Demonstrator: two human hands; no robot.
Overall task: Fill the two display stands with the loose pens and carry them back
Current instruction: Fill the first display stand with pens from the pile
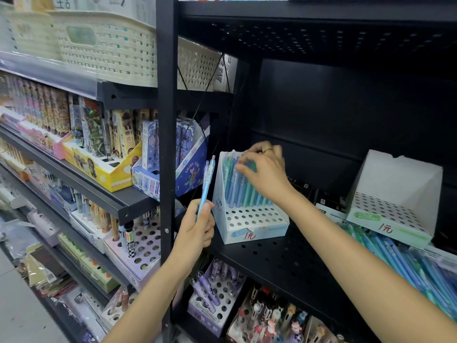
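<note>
Two light-blue click pens (206, 186) are gripped upright in the left hand (197, 226), fingers curled round the lower barrels — held as a ready supply just left of the blue display stand (249, 219). The right hand (264, 172) is reached over the stand's back rows, fingertips (241, 167) curled down onto the tops of the seated pens (237, 186); whether one pen is actually pinched cannot be told from this view. The rear rows are seen filled with blue and teal pens, while the front rows of holes are open. A second stand, green-labelled (393, 206), is seen empty at the right of the black perforated shelf (284, 256), propped over a pile of loose pens (400, 258) in blue and teal. Judgement: first stand roughly half filled; second untouched; carrying not yet begun.
</note>
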